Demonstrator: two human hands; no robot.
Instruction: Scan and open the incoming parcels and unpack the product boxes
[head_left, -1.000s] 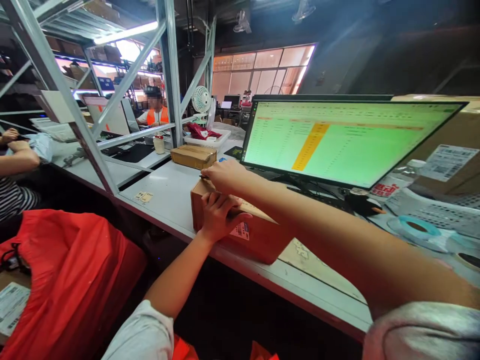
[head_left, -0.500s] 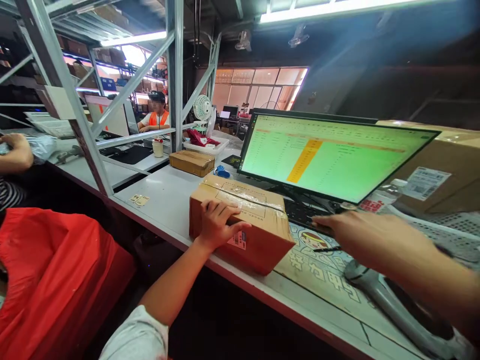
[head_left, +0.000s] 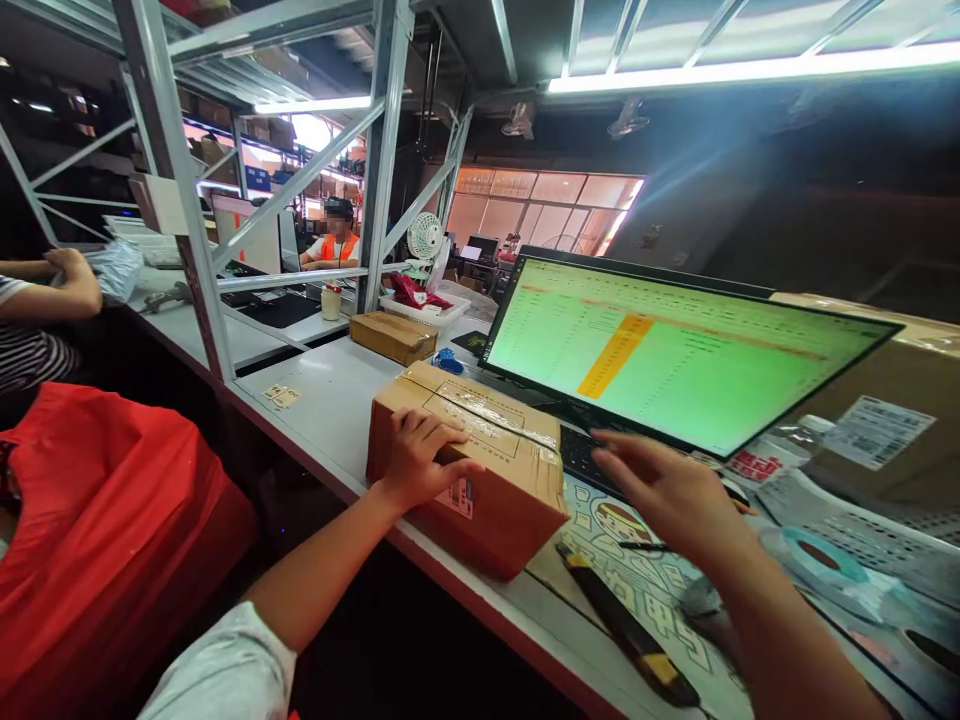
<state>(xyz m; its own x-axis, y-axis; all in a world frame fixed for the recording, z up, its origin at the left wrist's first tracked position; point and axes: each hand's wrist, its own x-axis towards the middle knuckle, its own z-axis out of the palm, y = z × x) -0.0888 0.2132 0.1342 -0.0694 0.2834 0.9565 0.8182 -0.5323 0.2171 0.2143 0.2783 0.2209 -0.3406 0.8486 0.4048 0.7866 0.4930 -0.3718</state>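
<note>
so box [head_left: 487,525] sits under l hand [head_left: 420,462], spread over its near edge, r hand [head_left: 671,490] loosely spread nearby

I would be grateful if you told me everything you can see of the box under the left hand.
The box is brown, oblong and looks like cardboard. Its top flaps lie down, with shiny clear tape along a dark seam; whether that seam is cut through is unclear. Printed lines and small text mark the top, and a label is on the side facing the person. It sits upright near the front edge of the desk, the left hand resting on its near top edge.
</note>
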